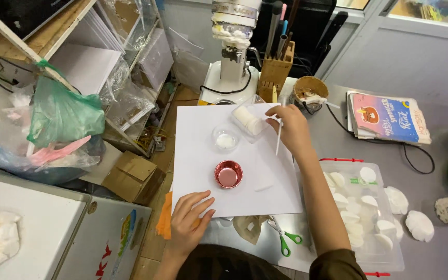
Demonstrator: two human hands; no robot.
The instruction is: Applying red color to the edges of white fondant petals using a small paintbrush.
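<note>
head view, left hand: the left hand (190, 220) lies flat, fingers spread wide, pressing the near edge of the white sheet (203, 155).
head view, right hand: the right hand (290, 127) pinches a thin white stick (279, 140), reaching to the clear plastic box (247, 120) at the sheet's far edge.
head view, on the sheet: a red foil cup (228, 174) sits mid-sheet; a small clear dish (226, 139) stands beyond it.
head view, nearby: green-handled scissors (284, 240) lie just below the sheet; a tray of white pieces (364, 249) sits right.
</note>
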